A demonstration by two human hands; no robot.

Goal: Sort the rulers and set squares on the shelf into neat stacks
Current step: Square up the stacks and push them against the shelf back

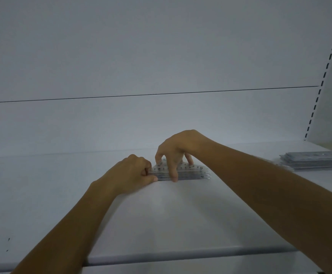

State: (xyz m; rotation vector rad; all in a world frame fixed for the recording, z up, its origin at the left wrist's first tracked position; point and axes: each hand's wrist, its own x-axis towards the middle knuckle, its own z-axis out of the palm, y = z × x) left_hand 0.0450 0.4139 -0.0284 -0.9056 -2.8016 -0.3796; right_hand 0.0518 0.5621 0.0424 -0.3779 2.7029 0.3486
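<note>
This looks like a shop, a bay of white metal display shelving. A slotted upright (327, 64) with a column of dark slots rises at the far right. Left of the upright stretches a plain white back panel (141, 56), crossed by one thin horizontal seam (161, 94). From the upright's foot a flat white shelf (161, 214) runs leftward. Near that foot lies a stack of clear rulers (315, 160), and well left of it a second pile of clear rulers (189, 173) — the same goods in multiples.
</note>
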